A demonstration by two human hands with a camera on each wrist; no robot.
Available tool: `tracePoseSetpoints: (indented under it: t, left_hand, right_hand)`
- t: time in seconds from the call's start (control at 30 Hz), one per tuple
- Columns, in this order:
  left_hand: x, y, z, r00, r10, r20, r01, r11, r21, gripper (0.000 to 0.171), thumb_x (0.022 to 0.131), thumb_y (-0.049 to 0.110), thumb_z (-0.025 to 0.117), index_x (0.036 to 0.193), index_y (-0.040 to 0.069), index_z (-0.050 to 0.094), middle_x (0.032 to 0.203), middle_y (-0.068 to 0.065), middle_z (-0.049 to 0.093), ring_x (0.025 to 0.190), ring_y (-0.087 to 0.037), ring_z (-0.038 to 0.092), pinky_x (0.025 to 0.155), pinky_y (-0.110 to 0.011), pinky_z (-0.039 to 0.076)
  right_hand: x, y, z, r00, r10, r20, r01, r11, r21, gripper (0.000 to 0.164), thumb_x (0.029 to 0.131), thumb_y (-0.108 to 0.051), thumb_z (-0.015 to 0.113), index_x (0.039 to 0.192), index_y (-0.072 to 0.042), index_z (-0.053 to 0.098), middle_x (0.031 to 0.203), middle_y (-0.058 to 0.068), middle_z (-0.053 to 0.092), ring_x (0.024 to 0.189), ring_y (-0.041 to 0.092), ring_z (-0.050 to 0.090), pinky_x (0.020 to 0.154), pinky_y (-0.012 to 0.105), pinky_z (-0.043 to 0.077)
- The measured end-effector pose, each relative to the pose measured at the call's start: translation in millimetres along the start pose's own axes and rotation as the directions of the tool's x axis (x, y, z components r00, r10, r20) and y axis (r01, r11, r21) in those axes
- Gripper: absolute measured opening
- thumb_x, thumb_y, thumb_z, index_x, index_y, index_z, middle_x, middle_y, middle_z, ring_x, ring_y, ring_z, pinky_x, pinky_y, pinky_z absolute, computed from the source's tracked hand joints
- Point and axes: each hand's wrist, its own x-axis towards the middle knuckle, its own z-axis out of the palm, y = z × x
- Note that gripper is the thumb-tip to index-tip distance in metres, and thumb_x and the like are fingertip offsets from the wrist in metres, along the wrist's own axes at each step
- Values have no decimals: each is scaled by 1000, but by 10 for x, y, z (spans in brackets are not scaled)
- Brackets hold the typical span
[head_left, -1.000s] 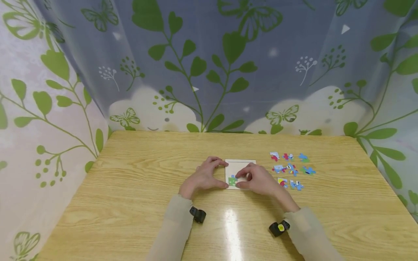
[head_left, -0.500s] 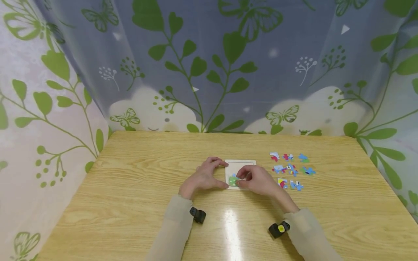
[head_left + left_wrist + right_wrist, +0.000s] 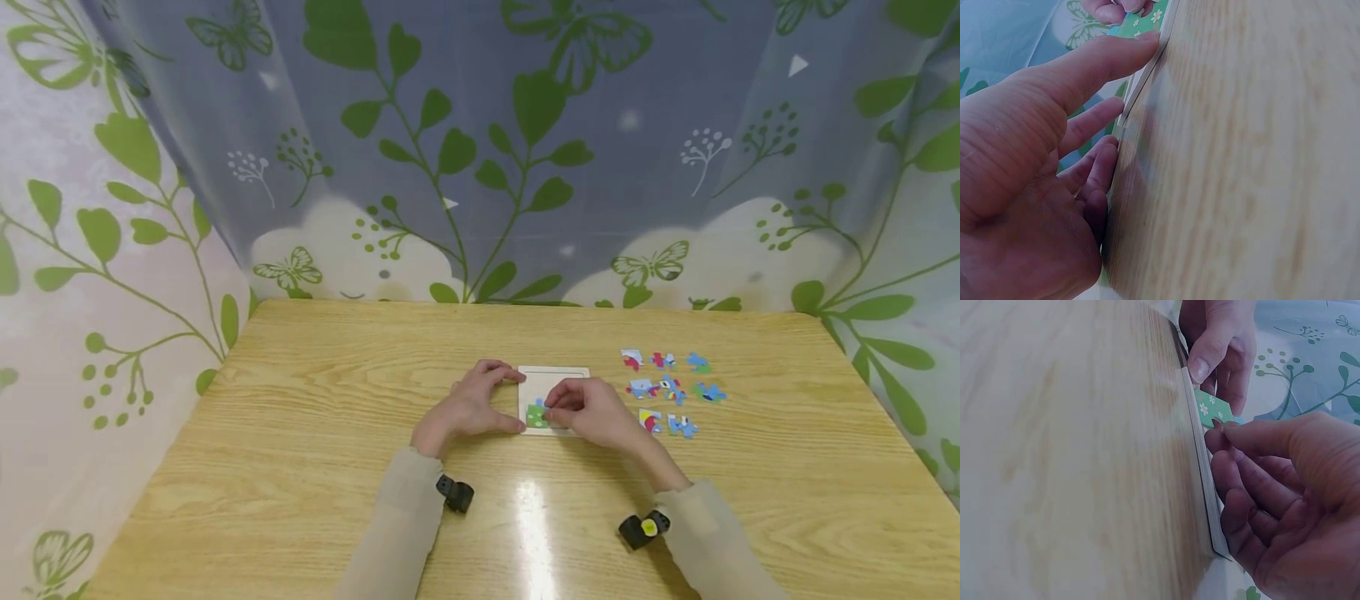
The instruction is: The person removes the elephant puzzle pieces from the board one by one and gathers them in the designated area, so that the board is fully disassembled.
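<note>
My right hand (image 3: pixel 596 412) pinches the right edge of a green puzzle piece (image 3: pixel 535 416) with white flowers and a blue tab, between thumb and fingertips. The piece lies in the lower left corner of a pale, shallow puzzle tray (image 3: pixel 555 370), and looks slightly raised in the right wrist view. My left hand (image 3: pixel 468 402) touches the tray's left side, its thumb at the near corner and forefinger at the far corner. In the left wrist view the left thumb (image 3: pixel 1110 56) rests on the rim with the other fingers spread loosely. My right hand hides part of the tray.
Several loose puzzle pieces (image 3: pixel 671 389) lie in rough rows right of the tray, in blue, red, white and green. Beneath is a wood-grain table (image 3: pixel 337 375). A leaf-and-butterfly curtain (image 3: pixel 480 167) hangs at its back and sides.
The green piece has shifted slightly to the right in the tray's corner, with the right fingers now pinching its edge. The left hand has stayed in place.
</note>
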Motion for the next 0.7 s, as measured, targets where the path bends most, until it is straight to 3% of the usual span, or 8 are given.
tracePoseSetpoints:
  t: [0.4,0.7]
  left_hand:
    - [3,11,-10,1000,0,5,0,1000,8,67,81,33,86,141,25,58,159,-6,37,144,-33,40,116,-62,26]
    - [14,-4,5,1000,-18,9,18,1000,18,67,81,35,85,142,26,58,160,-6,36,146,-33,39,117,-62,26]
  right_hand:
    - [-14,45,-60,1000,4,-18,-3,999,48,7,93,-13,72,99,-9,71,92,5,73,80,16,64,67,25,50]
    - [-79,69,-147,999,21,-32,-18,994,109,11,95,-16,72,103,-9,71,92,9,72,66,18,60,57,28,52]
